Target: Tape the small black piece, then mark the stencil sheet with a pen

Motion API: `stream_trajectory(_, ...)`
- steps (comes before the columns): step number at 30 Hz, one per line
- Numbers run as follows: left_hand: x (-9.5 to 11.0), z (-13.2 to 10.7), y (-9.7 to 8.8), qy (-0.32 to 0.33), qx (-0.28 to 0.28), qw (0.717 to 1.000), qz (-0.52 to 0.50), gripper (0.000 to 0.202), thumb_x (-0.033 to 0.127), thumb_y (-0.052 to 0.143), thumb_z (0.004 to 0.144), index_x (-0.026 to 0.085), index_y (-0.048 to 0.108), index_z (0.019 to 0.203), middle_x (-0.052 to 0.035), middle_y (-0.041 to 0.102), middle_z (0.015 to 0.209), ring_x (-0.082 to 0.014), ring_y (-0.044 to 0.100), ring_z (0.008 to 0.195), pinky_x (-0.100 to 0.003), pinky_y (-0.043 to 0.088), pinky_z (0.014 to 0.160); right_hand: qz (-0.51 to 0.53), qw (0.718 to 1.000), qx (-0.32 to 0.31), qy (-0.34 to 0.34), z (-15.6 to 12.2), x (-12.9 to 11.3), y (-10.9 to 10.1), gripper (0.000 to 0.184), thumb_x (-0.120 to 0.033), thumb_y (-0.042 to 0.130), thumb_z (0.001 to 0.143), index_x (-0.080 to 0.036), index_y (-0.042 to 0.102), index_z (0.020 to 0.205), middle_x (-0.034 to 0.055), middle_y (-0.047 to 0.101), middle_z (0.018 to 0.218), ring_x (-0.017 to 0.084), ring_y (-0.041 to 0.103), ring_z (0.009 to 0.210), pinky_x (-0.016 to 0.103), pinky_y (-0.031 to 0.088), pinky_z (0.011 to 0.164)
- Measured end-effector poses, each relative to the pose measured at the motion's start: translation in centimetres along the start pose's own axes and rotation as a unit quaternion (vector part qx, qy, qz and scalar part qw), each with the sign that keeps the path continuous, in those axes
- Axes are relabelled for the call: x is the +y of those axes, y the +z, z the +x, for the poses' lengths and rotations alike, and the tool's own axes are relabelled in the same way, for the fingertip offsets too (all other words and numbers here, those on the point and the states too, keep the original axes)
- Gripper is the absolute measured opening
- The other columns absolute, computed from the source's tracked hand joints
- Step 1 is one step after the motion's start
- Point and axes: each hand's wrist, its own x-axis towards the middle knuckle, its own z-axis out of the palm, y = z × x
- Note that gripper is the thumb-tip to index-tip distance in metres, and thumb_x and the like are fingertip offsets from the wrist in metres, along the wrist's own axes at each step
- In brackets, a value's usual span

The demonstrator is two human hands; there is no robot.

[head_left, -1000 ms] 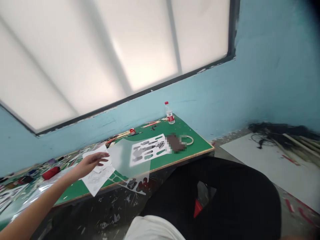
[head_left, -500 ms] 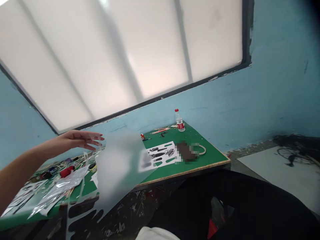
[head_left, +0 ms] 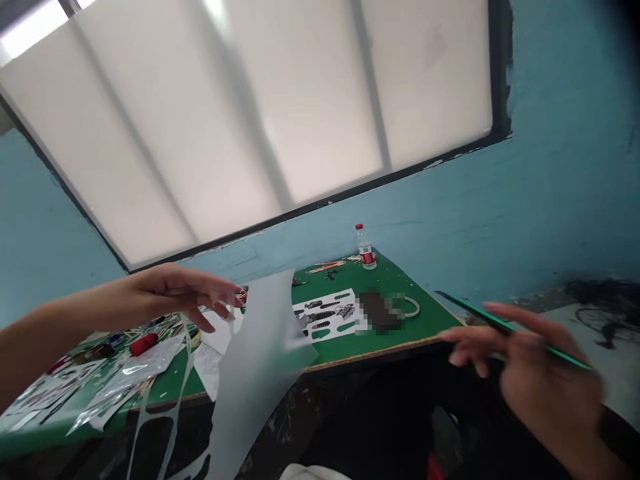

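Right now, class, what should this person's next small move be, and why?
Probably lay the frosted plastic sheet flat on the green tabletop: it hangs tilted at the left hand, partly hiding the printed sheet and jutting past the tabletop's near edge, while the right hand holds a slim green tool.

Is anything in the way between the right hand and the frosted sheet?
Nothing visible stands between the right hand, which holds a thin green-edged tool, and the frosted sheet hanging from the left hand. The printed paper lies flat on the green table, behind that gap.
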Motion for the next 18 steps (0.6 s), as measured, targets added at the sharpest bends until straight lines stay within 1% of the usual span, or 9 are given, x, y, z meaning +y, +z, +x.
stream_trajectory(1, 0.7, 0.3, 0.6, 0.009, -0.004, 1.0, 0.0, 0.036, 0.045, 0.061, 0.105, 0.038, 0.072, 0.139, -0.0054, 0.072, 0.141, -0.0356, 0.075, 0.121, -0.049, 0.067, 0.097, -0.028, 0.998, -0.06, -0.006, 0.6, 1.1, 0.7, 0.026, -0.054, 0.063, 0.104, -0.03, 0.07, 0.11, 0.0066, 0.083, 0.087, 0.023, 0.075, 0.061, 0.029, 0.052, 0.042)
stream_trajectory(2, 1.3, 0.5, 1.2, 0.016, -0.007, 1.0, 0.001, 0.035, 0.044, 0.061, 0.105, 0.039, 0.073, 0.138, -0.0051, 0.073, 0.14, -0.0357, 0.076, 0.119, -0.05, 0.067, 0.096, -0.053, 0.993, -0.104, 0.003, 0.9, 2.1, 1.2, 0.026, -0.055, 0.063, 0.104, -0.03, 0.069, 0.106, 0.0083, 0.084, 0.099, 0.025, 0.079, 0.072, 0.029, 0.056, 0.047)
stream_trajectory(4, 2.5, 0.7, 2.1, 0.034, -0.003, 0.999, 0.008, 0.034, 0.041, 0.061, 0.106, 0.039, 0.074, 0.137, -0.0052, 0.075, 0.137, -0.0356, 0.077, 0.116, -0.049, 0.068, 0.095, -0.085, 0.982, -0.161, 0.058, 1.2, 4.1, 2.2, 0.03, -0.058, 0.063, 0.103, -0.028, 0.063, 0.1, 0.0108, 0.078, 0.127, 0.028, 0.081, 0.1, 0.032, 0.065, 0.065)
stream_trajectory(6, 3.5, 0.6, 2.7, 0.061, 0.004, 0.998, 0.027, 0.033, 0.038, 0.059, 0.106, 0.039, 0.075, 0.135, -0.0052, 0.077, 0.132, -0.0343, 0.079, 0.112, -0.046, 0.069, 0.091, -0.057, 0.973, -0.177, 0.134, 1.1, 5.8, 2.9, 0.037, -0.062, 0.068, 0.098, -0.027, 0.055, 0.096, 0.0123, 0.072, 0.14, 0.031, 0.075, 0.12, 0.036, 0.068, 0.08)
stream_trajectory(9, 4.4, 0.1, 3.3, 0.112, 0.031, 0.992, 0.055, 0.031, 0.035, 0.06, 0.105, 0.039, 0.078, 0.13, -0.0044, 0.081, 0.122, -0.0307, 0.082, 0.101, -0.036, 0.071, 0.08, 0.025, 0.962, -0.181, 0.204, 0.7, 7.9, 3.6, 0.051, -0.061, 0.083, 0.087, -0.028, 0.045, 0.095, 0.0123, 0.07, 0.142, 0.032, 0.068, 0.133, 0.045, 0.065, 0.099)
stream_trajectory(10, 4.5, -0.1, 3.4, 0.125, 0.041, 0.99, 0.057, 0.03, 0.035, 0.061, 0.105, 0.04, 0.079, 0.128, -0.004, 0.082, 0.119, -0.0306, 0.082, 0.1, -0.035, 0.071, 0.078, 0.045, 0.958, -0.179, 0.219, 0.7, 8.3, 3.8, 0.056, -0.06, 0.088, 0.082, -0.028, 0.043, 0.094, 0.0118, 0.07, 0.143, 0.032, 0.066, 0.136, 0.047, 0.062, 0.104)
stream_trajectory(12, 4.5, -0.5, 3.4, 0.142, 0.064, 0.986, 0.05, 0.027, 0.04, 0.063, 0.104, 0.043, 0.08, 0.125, -0.0033, 0.082, 0.117, -0.0319, 0.082, 0.102, -0.037, 0.071, 0.079, 0.069, 0.948, -0.163, 0.263, 0.6, 8.6, 4.0, 0.066, -0.06, 0.096, 0.071, -0.028, 0.041, 0.091, 0.011, 0.072, 0.139, 0.032, 0.067, 0.134, 0.05, 0.059, 0.11)
stream_trajectory(15, 4.0, -1.0, 3.1, 0.136, 0.093, 0.985, 0.051, 0.026, 0.046, 0.065, 0.103, 0.042, 0.081, 0.122, -0.0043, 0.083, 0.114, -0.0336, 0.082, 0.1, -0.04, 0.071, 0.078, 0.07, 0.928, -0.123, 0.345, 0.4, 7.8, 4.3, 0.073, -0.061, 0.102, 0.056, -0.028, 0.049, 0.094, 0.0107, 0.081, 0.119, 0.033, 0.076, 0.117, 0.049, 0.061, 0.106)
stream_trajectory(18, 3.1, -1.4, 2.5, 0.109, 0.11, 0.986, 0.058, 0.028, 0.045, 0.065, 0.102, 0.037, 0.082, 0.123, -0.006, 0.084, 0.111, -0.0322, 0.083, 0.093, -0.039, 0.071, 0.075, 0.099, 0.915, -0.123, 0.372, -0.1, 6.5, 4.4, 0.069, -0.054, 0.104, 0.056, -0.027, 0.052, 0.091, 0.0079, 0.084, 0.099, 0.032, 0.08, 0.102, 0.047, 0.064, 0.097)
